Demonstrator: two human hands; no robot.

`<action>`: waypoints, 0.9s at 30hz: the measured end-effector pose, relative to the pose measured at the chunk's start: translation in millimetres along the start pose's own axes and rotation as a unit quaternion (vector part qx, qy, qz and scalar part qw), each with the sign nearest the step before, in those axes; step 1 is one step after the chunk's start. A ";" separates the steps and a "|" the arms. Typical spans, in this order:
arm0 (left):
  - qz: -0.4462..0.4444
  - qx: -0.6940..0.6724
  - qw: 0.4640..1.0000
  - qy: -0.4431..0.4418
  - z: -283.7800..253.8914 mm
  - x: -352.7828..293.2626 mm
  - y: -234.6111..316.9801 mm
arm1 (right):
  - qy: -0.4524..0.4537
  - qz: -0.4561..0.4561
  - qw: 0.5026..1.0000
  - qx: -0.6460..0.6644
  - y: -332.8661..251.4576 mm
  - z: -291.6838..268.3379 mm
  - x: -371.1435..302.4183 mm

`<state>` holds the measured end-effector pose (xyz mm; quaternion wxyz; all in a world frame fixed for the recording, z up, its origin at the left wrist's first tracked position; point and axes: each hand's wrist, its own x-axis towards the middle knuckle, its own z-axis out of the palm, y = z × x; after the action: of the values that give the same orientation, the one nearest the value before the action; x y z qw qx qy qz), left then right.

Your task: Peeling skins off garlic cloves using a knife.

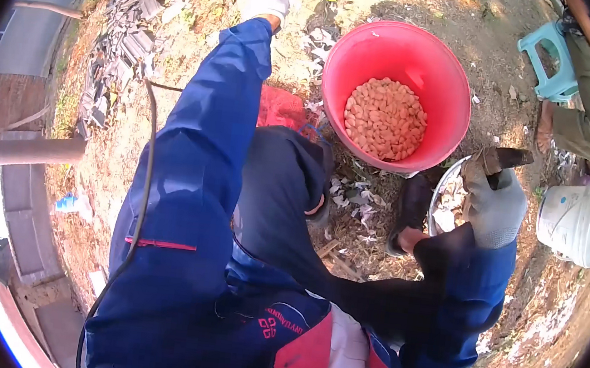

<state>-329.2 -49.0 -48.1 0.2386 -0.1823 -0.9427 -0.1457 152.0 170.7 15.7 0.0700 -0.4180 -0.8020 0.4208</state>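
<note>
My left hand [265, 3], in a pale work glove with dark fingertips, reaches far forward over the ground. Its fingertips look apart, and I see nothing held in them. My right hand [497, 209], in a similar pale glove, is closed around a short dark tool [515, 158]; its exact kind is unclear. Below that hand sits a pale-rimmed bowl [449, 200] of brownish pieces, partly hidden by the glove and sleeve. Between my hands stands a large pink-red bucket [347, 67] with many peeled, tan, nut-like kernels [386, 118] at its bottom.
At the right lies a white bucket [573, 222], tilted on its side. Beyond it are a turquoise stool [549, 60] and another person's bent leg [581, 131]. A red mesh sack [279, 107] touches my knee. Pale scraps [358, 201] litter the ground; a dark cable [147, 168] crosses my left sleeve.
</note>
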 end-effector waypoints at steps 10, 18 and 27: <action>0.028 -0.493 0.808 -0.322 -152.1 -67.9 134.3 | -0.082 0.028 0.954 0.286 -42.1 30.5 -4.9; 0.324 -0.537 0.695 -0.351 -143.7 -190.9 187.0 | -0.103 -0.192 0.948 0.230 -57.9 65.3 -20.3; -0.199 -0.705 0.576 -0.364 -186.2 -127.0 182.8 | -0.194 0.079 0.775 0.596 -28.1 45.7 9.5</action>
<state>-75.7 11.7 79.5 -0.3632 -0.1382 -0.5630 -0.7294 107.5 141.2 4.9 0.1143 -0.2637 -0.3518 0.8908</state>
